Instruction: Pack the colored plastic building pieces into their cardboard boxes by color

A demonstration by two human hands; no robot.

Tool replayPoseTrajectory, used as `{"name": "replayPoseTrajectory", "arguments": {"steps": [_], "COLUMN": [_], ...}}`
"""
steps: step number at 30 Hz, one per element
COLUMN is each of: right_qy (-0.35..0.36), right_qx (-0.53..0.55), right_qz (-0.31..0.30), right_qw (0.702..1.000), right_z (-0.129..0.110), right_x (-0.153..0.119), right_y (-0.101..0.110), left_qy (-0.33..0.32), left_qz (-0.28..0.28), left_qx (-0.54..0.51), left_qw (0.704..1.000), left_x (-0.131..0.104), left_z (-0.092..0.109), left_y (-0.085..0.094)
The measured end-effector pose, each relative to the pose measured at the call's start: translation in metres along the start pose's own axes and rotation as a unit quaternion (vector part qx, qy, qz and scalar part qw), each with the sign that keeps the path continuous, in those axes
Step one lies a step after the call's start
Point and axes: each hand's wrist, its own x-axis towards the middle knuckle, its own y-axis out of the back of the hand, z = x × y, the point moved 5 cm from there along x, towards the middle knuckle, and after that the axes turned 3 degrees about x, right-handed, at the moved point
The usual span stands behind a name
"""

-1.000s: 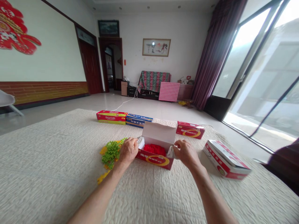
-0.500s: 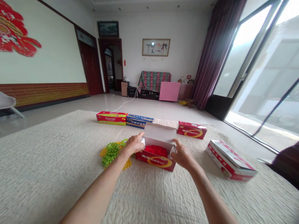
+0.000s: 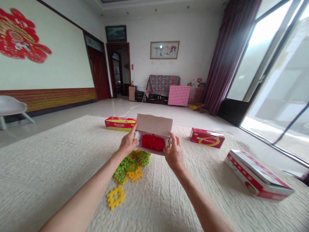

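Between my hands is a cardboard box (image 3: pixel 154 124) with its lid flap raised and its opening tilted toward me. Red pieces (image 3: pixel 152 142) fill the inside; their exact shape is blurred. My left hand (image 3: pixel 128 141) grips the box's left end, and my right hand (image 3: pixel 174 151) grips its right end, both with fingers closed on the cardboard. Just below the box lies a heap of green plastic interlocking pieces (image 3: pixel 123 169) and yellow ones (image 3: pixel 135 174). One yellow square piece (image 3: pixel 116 197) sits apart, closer to me.
A red and yellow-green box (image 3: pixel 119 124) lies beyond my left hand. To the right are a closed red box (image 3: pixel 207 138) and a larger white and red box (image 3: pixel 259 175). All rest on a cream quilted cover (image 3: pixel 72 154). A white chair (image 3: pixel 13 106) stands far left.
Both hands have lifted the box and tipped its opening toward me, moving it slightly left and away. It now hides the blue box behind. More of the green and yellow heap shows.
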Motion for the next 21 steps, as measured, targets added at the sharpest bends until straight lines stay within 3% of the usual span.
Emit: {"name": "replayPoseTrajectory", "arguments": {"steps": [7,13,21], "right_qy": [0.066,0.111,0.158], "right_qx": [0.041,0.029,0.037], "right_qz": [0.032,0.028,0.035], "right_qw": [0.996,0.993,0.986], "right_z": [-0.01,-0.026,-0.036], "right_x": [-0.001,-0.01,-0.014], "right_y": [-0.054,-0.086,-0.109], "left_qy": [-0.108,-0.157,-0.121], "left_qz": [0.111,0.157,0.199], "left_qx": [-0.003,0.032,0.04], "left_qw": [0.988,0.974,0.972], "left_x": [-0.007,-0.017,-0.021], "left_z": [-0.058,-0.095,-0.124], "left_y": [0.0,0.005,0.013]}}
